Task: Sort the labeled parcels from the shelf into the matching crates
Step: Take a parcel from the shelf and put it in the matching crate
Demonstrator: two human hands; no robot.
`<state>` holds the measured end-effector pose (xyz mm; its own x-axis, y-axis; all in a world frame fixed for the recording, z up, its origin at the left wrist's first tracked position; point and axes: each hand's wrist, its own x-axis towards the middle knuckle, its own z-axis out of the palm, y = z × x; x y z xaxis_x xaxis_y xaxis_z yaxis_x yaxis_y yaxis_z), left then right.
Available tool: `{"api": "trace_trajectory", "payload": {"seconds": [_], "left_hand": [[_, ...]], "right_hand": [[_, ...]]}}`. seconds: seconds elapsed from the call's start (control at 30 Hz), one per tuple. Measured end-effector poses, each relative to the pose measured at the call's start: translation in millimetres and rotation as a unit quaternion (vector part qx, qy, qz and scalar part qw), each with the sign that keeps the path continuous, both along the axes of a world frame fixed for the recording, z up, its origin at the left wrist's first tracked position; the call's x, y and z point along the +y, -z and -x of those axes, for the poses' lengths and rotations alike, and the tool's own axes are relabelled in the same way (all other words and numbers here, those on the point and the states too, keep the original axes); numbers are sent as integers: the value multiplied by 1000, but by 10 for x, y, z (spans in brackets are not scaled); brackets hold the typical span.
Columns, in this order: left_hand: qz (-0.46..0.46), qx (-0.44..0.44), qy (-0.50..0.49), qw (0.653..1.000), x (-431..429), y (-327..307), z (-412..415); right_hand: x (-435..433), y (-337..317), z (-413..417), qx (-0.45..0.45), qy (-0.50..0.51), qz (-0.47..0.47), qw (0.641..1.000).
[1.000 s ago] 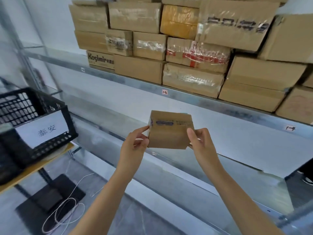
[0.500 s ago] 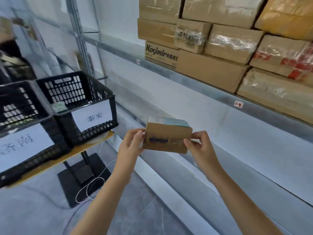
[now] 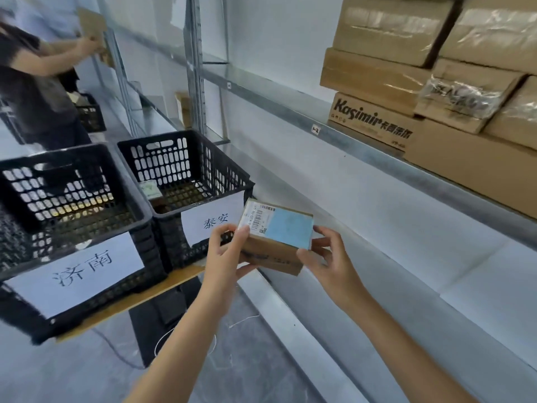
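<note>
- far left: second person [image 3: 32,82] stands at the next shelf bay, hands on a cardboard piece [image 3: 93,24]; small black crate [image 3: 92,117] on the floor by their legs
- 济南 crate [image 3: 26,181]: black mesh, white paper label on the front, sits on a tan board [image 3: 139,301]
- 泰安 crate [image 3: 165,161]: touching the right side of the 济南 crate on the same board, one small packet [image 3: 149,190] inside near its left wall
- shelf upright [image 3: 197,68] rises just behind the 泰安 crate
- white cable [image 3: 186,335] loose on the floor under the board
- left hand [image 3: 225,254]: thumb on top of the parcel's left end, fingers curled under it
- parcel [image 3: 276,237]: small cardboard box, blue label and barcode sticker facing up, held in the air just beside the 泰安 crate's front right corner, covering part of its label from this view, not over the crate opening
- right hand [image 3: 328,257]: clamped on the parcel's right end, thumb at the near corner
- shelf [image 3: 363,146] up right carries stacked cardboard boxes [image 3: 386,30], Kasimir box [image 3: 372,120] at the bottom left of the stack
</note>
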<state>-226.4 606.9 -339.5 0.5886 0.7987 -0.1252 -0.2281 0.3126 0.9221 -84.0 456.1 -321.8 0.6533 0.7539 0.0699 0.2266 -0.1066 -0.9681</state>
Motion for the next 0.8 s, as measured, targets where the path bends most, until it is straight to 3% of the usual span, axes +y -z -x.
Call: {"api": "trace_trajectory", "payload": {"seconds": [0.1, 0.2, 0.47, 0.67, 0.8], "left_hand": [[-6, -1, -7, 1000, 301, 9, 75], [-14, -3, -3, 1000, 548, -57, 156], [-81, 31, -9, 996, 1240, -191, 198], [-112, 49, -45, 992, 1776, -169, -22], [-101, 72, -82, 989, 2228, -228, -234]], "right_hand": [[350, -88, -56, 37, 12, 10, 999], [689, -160, -209, 15, 21, 62, 998], [1414, -151, -509, 127, -202, 140, 961], [2269, -127, -707, 83, -259, 182, 945], [2881, -88, -964, 128, -303, 157, 931]]}}
